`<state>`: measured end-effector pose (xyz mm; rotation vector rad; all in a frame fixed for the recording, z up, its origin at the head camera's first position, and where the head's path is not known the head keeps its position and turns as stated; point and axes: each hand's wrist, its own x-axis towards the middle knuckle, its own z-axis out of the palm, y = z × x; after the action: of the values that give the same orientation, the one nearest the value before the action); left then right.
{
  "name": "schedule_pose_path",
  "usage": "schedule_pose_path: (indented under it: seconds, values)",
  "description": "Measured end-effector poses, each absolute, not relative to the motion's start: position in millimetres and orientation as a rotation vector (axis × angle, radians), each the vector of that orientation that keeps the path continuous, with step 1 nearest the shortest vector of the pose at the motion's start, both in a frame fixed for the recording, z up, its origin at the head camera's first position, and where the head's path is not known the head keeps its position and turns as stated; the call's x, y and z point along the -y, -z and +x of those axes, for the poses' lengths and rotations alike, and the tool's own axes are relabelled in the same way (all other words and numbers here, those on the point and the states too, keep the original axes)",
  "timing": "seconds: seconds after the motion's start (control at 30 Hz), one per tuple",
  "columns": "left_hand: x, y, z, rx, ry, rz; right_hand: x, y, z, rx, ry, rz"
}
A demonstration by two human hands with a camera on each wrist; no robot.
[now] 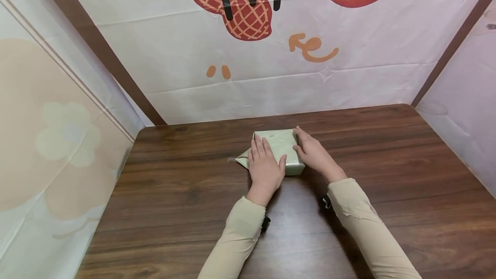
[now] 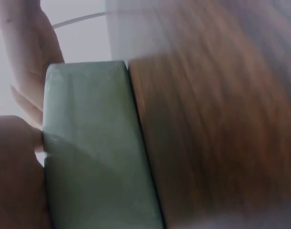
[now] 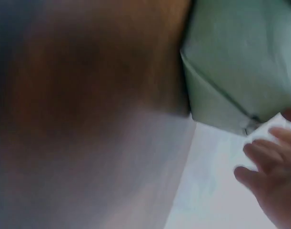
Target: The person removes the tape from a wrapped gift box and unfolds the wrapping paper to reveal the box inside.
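A box-shaped package wrapped in pale green paper (image 1: 284, 141) sits on the wooden table. At its left end a pointed paper flap (image 1: 242, 159) sticks out sideways. My left hand (image 1: 265, 165) lies flat over the left part of the top, fingers pointing away and thumb spread. At the right edge rests my right hand (image 1: 314, 152), its fingers extended along the far corner and its thumb at the top edge. The left wrist view shows the smooth front side of the package (image 2: 93, 143). A diagonal fold crosses an end of the package (image 3: 231, 90) in the right wrist view.
Dark brown wood grain covers the table (image 1: 174, 206). Behind it hangs a white printed sheet (image 1: 174, 55) with red and orange drawings, and a pale panel (image 1: 58, 141) borders the left side. Black wrist devices show beneath both sleeves.
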<state>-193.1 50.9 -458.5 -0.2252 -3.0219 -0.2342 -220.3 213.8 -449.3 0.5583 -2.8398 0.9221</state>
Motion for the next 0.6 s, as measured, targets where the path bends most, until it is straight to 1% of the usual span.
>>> schedule_pose_path:
  seconds: [0.07, 0.17, 0.4, 0.6]
  values:
    - [-53, 459, -192, 3.021, 0.209, -0.181, -210, 453, -216, 2.743, -0.917, 0.461]
    - [-55, 460, -190, 3.014, 0.182, -0.149, -206, 457, -212, 2.616, -0.909, 0.385]
    - [-57, 462, -189, 3.015, 0.171, -0.148, -202, 461, -210, 2.52, -0.901, 0.357]
    - [-59, 460, -194, 3.023, 0.15, -0.129, -198, 455, -217, 2.523, -0.862, 0.316]
